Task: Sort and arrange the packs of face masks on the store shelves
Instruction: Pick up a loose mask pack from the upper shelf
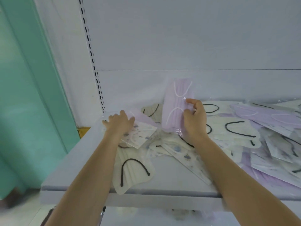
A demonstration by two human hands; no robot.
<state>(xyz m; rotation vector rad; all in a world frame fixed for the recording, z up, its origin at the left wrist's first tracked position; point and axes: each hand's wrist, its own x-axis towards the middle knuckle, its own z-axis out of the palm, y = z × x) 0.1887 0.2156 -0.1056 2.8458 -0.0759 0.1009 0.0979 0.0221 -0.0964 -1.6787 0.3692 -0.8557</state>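
- Two bare hands are seen over a white metal shelf [68,168] strewn with packs of face masks.
- A lilac pack of masks with white ear loops [176,103], wrapped in clear plastic, is held upright by the right hand [194,118] above the middle of the shelf, close to the back edge; the thumb and curled fingers are closed on its right side.
- The left hand [119,122] is laid flat near the back left corner of the shelf, fingers straight and spread, with nothing gripped; it is rested on a white pack printed with small blue figures [140,136], and a second lilac pack [141,117] lying flat is touched by it.
- A cream pack with black ear loops [133,173] is found at the front edge, one corner past it, beside the left forearm.
- Many more lilac and cream packs are heaped in a loose pile [268,128] along the right side of the shelf.
- A slotted white upright [91,54] is seen at the back left corner, with a teal wall panel [24,95] to its left.
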